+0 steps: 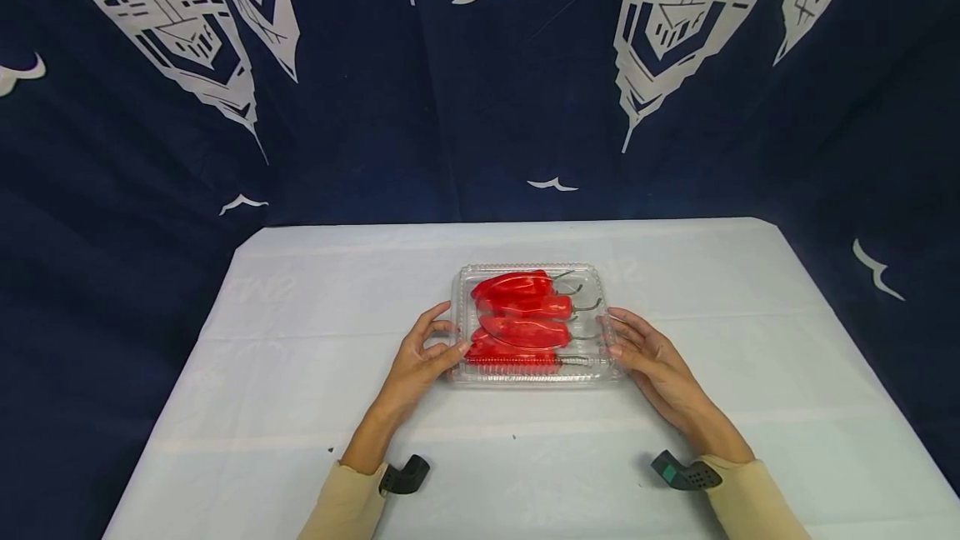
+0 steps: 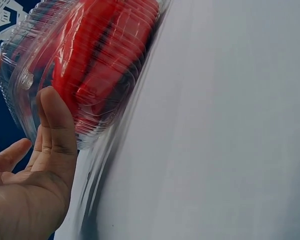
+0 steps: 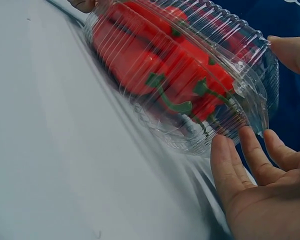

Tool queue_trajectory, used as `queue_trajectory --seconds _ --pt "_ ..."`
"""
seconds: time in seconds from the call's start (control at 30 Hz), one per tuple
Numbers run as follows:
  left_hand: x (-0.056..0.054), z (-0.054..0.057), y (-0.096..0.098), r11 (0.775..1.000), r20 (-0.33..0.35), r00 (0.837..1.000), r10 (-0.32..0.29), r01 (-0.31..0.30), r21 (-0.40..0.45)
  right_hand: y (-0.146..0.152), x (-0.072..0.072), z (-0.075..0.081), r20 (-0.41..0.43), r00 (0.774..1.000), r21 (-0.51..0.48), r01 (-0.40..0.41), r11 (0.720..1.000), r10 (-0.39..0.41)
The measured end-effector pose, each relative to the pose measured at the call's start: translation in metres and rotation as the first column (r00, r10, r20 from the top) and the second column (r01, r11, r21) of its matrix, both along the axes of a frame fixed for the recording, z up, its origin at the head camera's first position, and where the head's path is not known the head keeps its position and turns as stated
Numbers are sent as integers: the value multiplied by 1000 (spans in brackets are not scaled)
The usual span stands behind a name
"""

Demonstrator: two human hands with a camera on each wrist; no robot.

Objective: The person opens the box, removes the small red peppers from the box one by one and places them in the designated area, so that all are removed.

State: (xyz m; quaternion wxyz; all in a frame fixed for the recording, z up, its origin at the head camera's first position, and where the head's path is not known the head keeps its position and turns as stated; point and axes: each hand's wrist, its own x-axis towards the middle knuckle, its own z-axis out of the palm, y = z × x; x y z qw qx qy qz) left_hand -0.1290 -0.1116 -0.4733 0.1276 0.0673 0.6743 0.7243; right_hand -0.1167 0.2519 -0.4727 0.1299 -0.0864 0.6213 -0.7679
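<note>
By the left hand [image 1: 420, 357] and right hand [image 1: 660, 369], set apart, opposite ends of a clear container [image 1: 536, 381] are gripped; between them, red peppers [image 1: 525, 330] are enclosed in it. Beyond the hands, a navy cloth [image 1: 495, 98] is hung.

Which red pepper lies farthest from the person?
The pepper nearest the far side of the clear box, topmost in the head view; the others lie closer.

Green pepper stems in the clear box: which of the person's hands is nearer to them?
Right. The right hand is at the end of the box beside the stems; the left hand is at the opposite end, across the red peppers.
</note>
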Motion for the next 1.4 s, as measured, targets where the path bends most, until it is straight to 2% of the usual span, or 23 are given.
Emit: queue_trajectory --seconds 0.37,0.7,0.9,1.2,1.4 --pt "1 -2 0 1000 -9 1000 -10 11 11 0 -2 3 37 999 20 -9 1000 9" --pt "1 -4 -1 1000 -4 1000 -9 9 27 1 -3 0 19 1000 0 -22 1000 22" --pt "-1 -5 0 1000 -1 1000 -14 14 23 6 -5 -4 -3 998 -13 -70 997 70" --pt "0 -4 0 1000 -8 1000 -19 19 24 17 -6 -12 -35 977 -74 -212 975 210" --pt "0 -3 -1 999 6 1000 -19 19 37 18 -8 -15 -16 976 -71 -219 973 218"
